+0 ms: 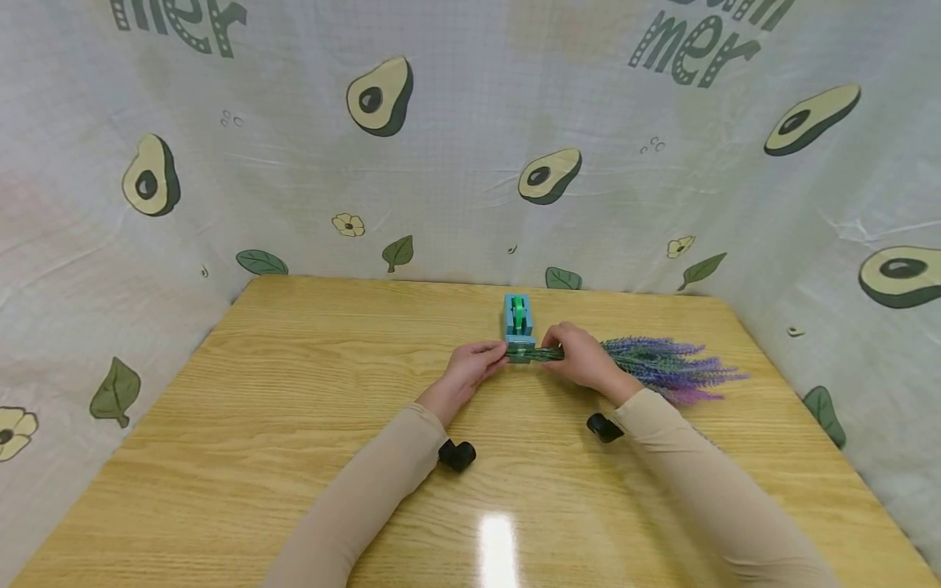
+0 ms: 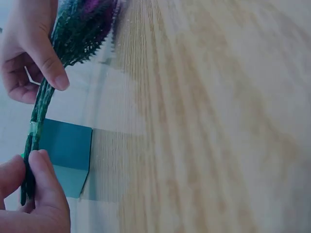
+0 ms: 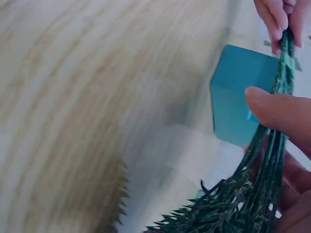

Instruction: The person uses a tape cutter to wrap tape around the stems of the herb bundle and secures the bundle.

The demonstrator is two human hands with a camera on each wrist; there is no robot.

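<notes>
A bundle of artificial lavender (image 1: 669, 363) lies sideways, its purple heads pointing right and its green stems (image 2: 43, 102) gathered together. My left hand (image 1: 470, 366) pinches the stem ends between thumb and fingers. Farther up the stems, my right hand (image 1: 584, 357) grips the bundle, thumb on the near side. Between the hands, a strip of light green tape (image 3: 287, 64) shows on the stems. Just behind them stands a blue tape dispenser (image 1: 509, 314) with a green tape roll (image 1: 518, 313); the stems overlap its front end in the head view.
Everything rests on a wooden table (image 1: 309, 359). A pale cloth (image 1: 456, 163) printed with avocados and leaves hangs behind the table and at its sides. Black wrist cameras (image 1: 457, 456) sit below both wrists, close over the tabletop.
</notes>
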